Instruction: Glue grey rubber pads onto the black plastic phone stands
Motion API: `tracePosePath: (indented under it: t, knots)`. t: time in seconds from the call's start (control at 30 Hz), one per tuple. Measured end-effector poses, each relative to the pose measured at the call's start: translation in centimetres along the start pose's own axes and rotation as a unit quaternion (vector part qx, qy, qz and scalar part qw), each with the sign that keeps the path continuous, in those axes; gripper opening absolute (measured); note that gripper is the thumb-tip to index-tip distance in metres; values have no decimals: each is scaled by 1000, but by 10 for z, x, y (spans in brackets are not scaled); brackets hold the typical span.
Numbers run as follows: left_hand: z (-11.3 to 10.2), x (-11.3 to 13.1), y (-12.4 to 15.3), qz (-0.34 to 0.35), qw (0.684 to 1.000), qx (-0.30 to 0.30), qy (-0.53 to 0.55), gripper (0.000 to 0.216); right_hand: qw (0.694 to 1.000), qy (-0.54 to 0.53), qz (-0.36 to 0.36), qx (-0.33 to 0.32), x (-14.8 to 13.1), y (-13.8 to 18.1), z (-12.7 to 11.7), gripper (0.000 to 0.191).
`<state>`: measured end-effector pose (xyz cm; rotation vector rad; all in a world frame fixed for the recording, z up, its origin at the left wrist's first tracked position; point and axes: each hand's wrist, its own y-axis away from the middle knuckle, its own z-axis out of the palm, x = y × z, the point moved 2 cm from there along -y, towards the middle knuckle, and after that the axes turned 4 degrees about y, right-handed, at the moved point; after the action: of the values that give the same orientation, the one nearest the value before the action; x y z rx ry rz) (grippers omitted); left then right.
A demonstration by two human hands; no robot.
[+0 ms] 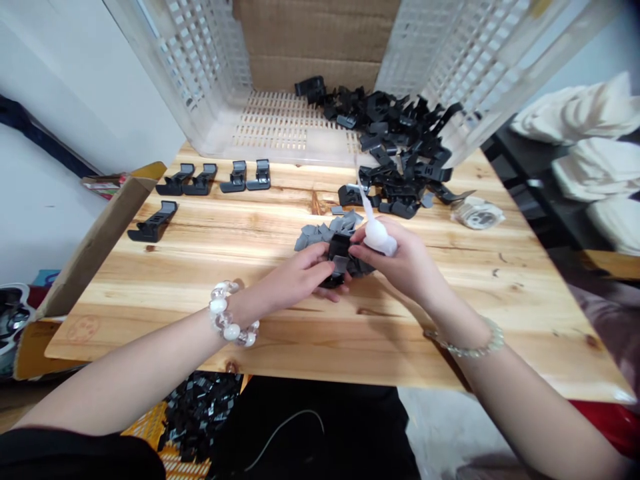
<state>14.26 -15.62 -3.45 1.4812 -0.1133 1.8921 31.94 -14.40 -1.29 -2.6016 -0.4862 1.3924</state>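
1. Table (500, 313): pale wood planks, knots showing, fills most of the view.
2. Crate (280, 127): clear slotted plastic, tipped on its side at the far edge, open mouth facing the person; cardboard behind it.
3. Box (95, 240): cardboard flap leaning against the table's left edge.
4. Pile (400, 147): black plastic clips spilling out of the crate's right half onto the table, well tangled.
5. Row (220, 179): four black clips lined up side by side near the crate's left front; a fifth clip (153, 223) lies alone, nearer the left edge.
6. Pads (325, 233): small grey squares heaped mid-table, just behind the hands.
7. Tape roll (477, 213): whitish, flat on the table right of the pile.
8. Left hand (295, 280): fingers closed around a black clip (340, 257), held just above the table centre, a grey pad on its face. Beaded bracelet on the wrist.
9. Right hand (405, 260): gripping a small white bottle (377, 233), its thin nozzle pointing up and away; fingertips also touching the held clip. Bead bracelet on this wrist too.
10. Below the table edge: more black parts (200, 407) in a yellow basket.
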Motion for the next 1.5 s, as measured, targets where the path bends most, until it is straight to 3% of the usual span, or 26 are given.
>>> tracePosePath:
  t: [0.17, 0.4, 0.53, 0.7, 0.87, 1.5]
  knots:
    - [-1, 1, -1, 21, 1000, 17, 11, 16, 997, 27, -50, -49, -6, 2, 3, 8]
    - [0, 2, -1, 19, 1000, 17, 10, 15, 997, 42, -52, -46, -8, 4, 7, 6]
    - [1, 4, 1, 14, 1000, 19, 15, 17, 997, 37, -55, -30, -8, 4, 5, 15]
    - [1, 4, 3, -1, 1000, 0, -8, 16, 996, -16, 44, 74, -5, 3, -2, 11]
    - [1, 3, 3, 2, 1000, -27, -10, 16, 991, -85, 95, 31, -4, 3, 1, 16]
    - [2, 4, 4, -7, 999, -34, 3, 19, 999, -29, 20, 26, -1, 8, 11, 12]
